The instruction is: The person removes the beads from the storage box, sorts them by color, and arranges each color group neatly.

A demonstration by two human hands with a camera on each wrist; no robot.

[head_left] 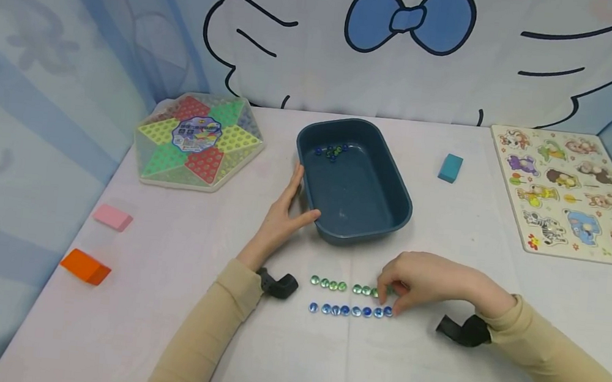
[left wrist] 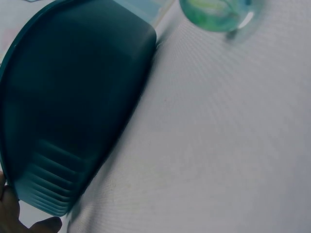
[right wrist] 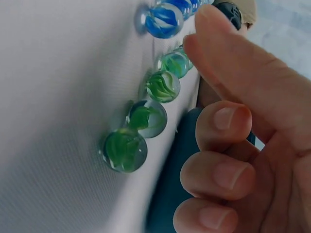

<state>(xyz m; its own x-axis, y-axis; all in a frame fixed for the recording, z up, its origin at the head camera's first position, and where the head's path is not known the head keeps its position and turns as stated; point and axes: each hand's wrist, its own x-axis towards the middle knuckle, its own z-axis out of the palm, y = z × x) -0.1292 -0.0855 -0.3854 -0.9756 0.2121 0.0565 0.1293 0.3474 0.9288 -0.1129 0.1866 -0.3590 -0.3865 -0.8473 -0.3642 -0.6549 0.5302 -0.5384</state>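
Observation:
A dark teal plastic tub stands at the middle of the table, with several small marbles near its far left corner. My left hand rests along the tub's left wall, fingers extended and thumb at the near rim. In front of the tub lie a row of green marbles and, nearer me, a row of blue marbles. My right hand is over the right end of both rows. Its thumb and index fingertips sit beside a blue marble; no marble shows in its grasp.
A hexagonal Chinese checkers box lies back left, and a wooden animal puzzle board back right. Pink and orange blocks lie at left, a teal block right of the tub. A printed curtain hangs behind.

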